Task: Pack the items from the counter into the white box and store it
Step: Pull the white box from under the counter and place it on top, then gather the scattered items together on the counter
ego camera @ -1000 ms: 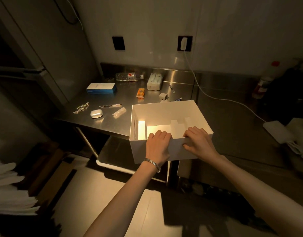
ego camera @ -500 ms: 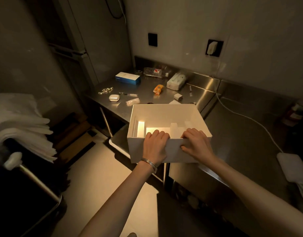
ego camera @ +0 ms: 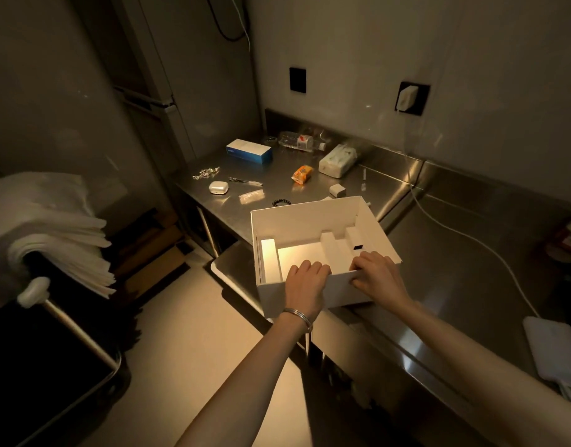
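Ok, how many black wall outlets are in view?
2: the bare outlet above the water bottle, and the occupied outlet right of it, holding a white charger. None look hidden.

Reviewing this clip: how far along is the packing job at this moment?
Done: nothing looks packed; the white box shows only white inserts and a small dark mark. In hand: the left hand and right hand both grip the box's near wall at the counter edge. Left: blue box, earbud case, pen, orange packet, tissue pack and bottle all lie on the counter, then storing the box.
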